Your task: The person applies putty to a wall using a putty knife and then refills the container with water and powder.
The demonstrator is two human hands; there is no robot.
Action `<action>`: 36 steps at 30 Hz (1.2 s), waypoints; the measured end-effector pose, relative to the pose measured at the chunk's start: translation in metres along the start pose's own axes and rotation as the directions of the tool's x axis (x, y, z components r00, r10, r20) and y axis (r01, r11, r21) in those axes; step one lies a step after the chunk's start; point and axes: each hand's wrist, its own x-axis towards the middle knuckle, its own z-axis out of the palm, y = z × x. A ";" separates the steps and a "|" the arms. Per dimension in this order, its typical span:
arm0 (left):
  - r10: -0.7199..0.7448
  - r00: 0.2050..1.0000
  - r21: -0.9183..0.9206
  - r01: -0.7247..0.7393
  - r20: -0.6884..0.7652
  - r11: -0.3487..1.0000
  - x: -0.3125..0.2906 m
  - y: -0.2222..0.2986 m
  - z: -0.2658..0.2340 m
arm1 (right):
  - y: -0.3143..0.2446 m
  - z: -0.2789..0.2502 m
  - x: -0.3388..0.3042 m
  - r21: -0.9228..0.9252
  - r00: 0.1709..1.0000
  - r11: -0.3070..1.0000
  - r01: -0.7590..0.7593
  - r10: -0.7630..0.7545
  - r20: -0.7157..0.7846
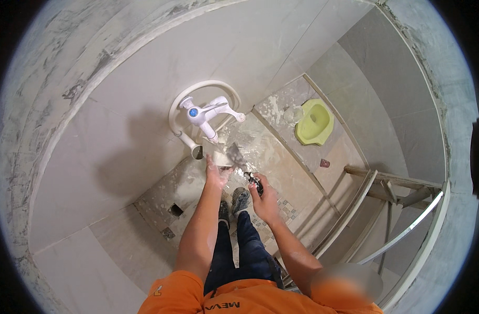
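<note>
The right hand (264,198) grips a grey-bladed scraper (235,153); the left hand (214,172) holds a pale piece (222,158) near the white tap (200,115). Best angle the scraper away from the left hand.

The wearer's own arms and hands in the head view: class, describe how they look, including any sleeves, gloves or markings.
Both the left hand and right hand are bare, with no gloves or watch visible. The forearms are uncovered too. The left sleeve is short and orange, with a small pale mark; a blurred patch partly hides the right sleeve.
</note>
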 end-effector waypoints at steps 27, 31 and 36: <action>0.098 0.973 0.107 -0.123 0.210 0.987 -0.029 0.004 -0.024 | -0.004 -0.015 0.043 -0.095 0.979 0.990 -0.102 0.116 0.166; 0.165 0.981 0.205 -0.184 0.105 0.961 -0.035 0.011 -0.027 | -0.019 0.012 0.050 -0.194 0.969 0.971 -0.140 0.175 0.174; 0.102 0.973 0.207 -0.146 0.207 0.967 -0.058 0.013 -0.012 | 0.001 0.007 0.086 -0.128 0.988 0.987 -0.101 0.114 0.103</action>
